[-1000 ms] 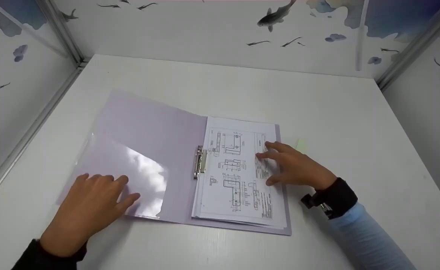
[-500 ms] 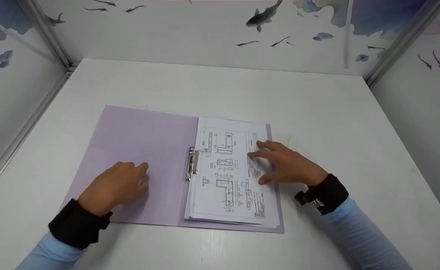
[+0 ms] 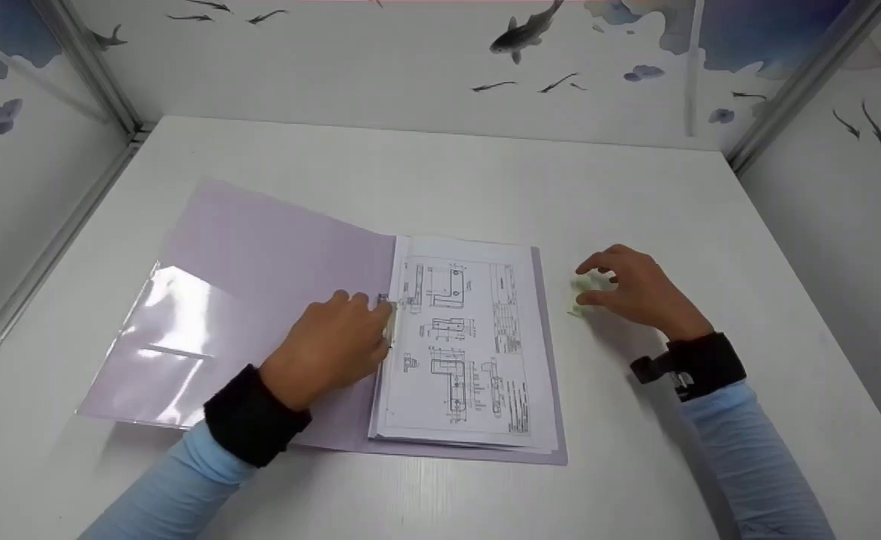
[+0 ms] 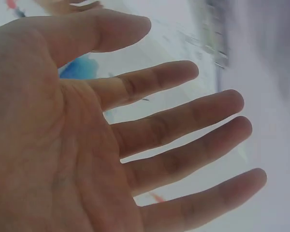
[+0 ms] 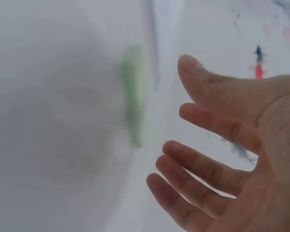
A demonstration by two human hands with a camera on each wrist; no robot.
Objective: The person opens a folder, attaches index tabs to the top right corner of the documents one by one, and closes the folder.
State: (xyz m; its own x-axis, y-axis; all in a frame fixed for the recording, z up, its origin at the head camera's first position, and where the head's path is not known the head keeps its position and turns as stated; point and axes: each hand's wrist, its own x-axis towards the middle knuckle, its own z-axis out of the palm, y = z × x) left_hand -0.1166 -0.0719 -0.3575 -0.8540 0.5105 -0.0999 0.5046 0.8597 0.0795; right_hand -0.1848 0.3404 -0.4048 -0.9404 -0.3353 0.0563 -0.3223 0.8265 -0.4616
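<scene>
A lilac clip folder [image 3: 275, 247] lies spread on the table, its left cover slightly raised. Several sheets with a technical drawing [image 3: 455, 345] on top lie on its right side. My left hand [image 3: 335, 341] is over the metal lever clip [image 3: 389, 337] at the spine and hides most of it; whether it touches cannot be told. The left wrist view shows its fingers [image 4: 179, 111] straight and spread. My right hand [image 3: 639, 289] hovers at a small light green slip [image 3: 577, 300] right of the folder. In the right wrist view a gap separates its relaxed fingers from the blurred green slip [image 5: 134, 96].
The white table [image 3: 440, 180] carries the folder and the slip. White panels with painted fish [image 3: 523, 34] close off the back and both sides, joined by metal corner posts [image 3: 99, 71].
My left hand has moved right across the cover to the clip, and the left cover has lifted again after lying flat. My right hand has left the sheets and shifted right to the green slip.
</scene>
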